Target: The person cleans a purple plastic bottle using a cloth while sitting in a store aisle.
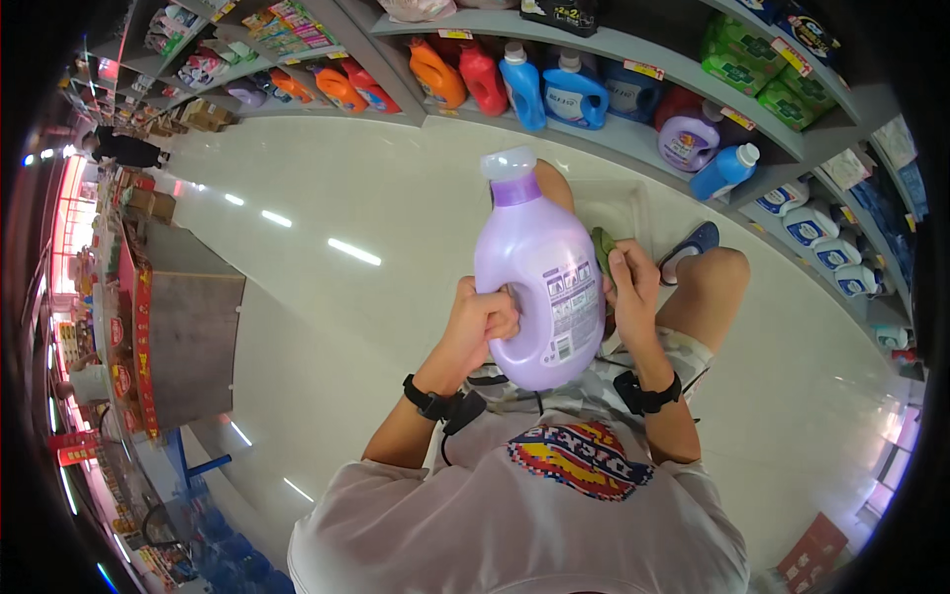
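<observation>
A large purple laundry detergent bottle (538, 275) with a clear cap is held upright before my body, its printed back label facing me. My left hand (482, 323) is closed around the bottle's handle. At the bottle's other side, my right hand (631, 289) pinches a folded green cloth (603, 249), which lies against or very near the bottle's side. A pale shallow basin or tray (642, 211) rests on the floor beyond the bottle, partly hidden by it and my knee.
Curved-looking grey shelves (631, 152) ahead hold orange, red, blue and purple detergent bottles; a blue bottle (726, 171) leans at the shelf's edge. White bottles (813, 223) stand to the right. A grey counter (197, 327) is at left, and another person (130, 148) is far off at upper left.
</observation>
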Demonstrator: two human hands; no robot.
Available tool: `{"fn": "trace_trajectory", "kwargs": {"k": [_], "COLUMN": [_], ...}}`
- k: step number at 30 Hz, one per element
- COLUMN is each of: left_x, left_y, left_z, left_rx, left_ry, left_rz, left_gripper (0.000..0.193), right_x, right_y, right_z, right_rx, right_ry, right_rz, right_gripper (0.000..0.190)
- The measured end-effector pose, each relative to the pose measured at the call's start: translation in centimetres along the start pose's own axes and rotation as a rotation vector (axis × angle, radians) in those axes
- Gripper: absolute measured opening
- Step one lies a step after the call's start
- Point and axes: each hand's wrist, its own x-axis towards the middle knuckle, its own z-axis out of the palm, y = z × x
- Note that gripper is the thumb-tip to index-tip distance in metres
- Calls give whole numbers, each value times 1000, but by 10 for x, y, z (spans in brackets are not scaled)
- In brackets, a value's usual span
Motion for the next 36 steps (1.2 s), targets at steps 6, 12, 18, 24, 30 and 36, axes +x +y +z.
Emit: {"fn": "trace_trajectory", "kwargs": {"k": [6,12,18,24,30,36], "left_x": [8,26,37,38,40,40], "left_y": [-8,-3,-10,-13,-20,-23], "left_z": [-4,-31,-55,-62,-67,-70], "left_rx": [-82,-230,-349,-375,-402,-420], "left_ry": [25,-100,-140,-70,-103,-81], "left_rz": [-122,-197,-196,-182,-156,-125], "left_gripper": [20,20,22,20,19,18], "right_x": [17,19,18,16,15,5], "right_y": [13,23,34,26,2,-22], "right_z": [-9,-9,-21,-26,-33,-44], "right_rx": [116,149,390,183,182,169], "right_ry": [-6,-78,-45,0,155,232], "right_rz": [129,135,162,98,64,-28], "right_gripper": [23,24,24,32,24,25]}}
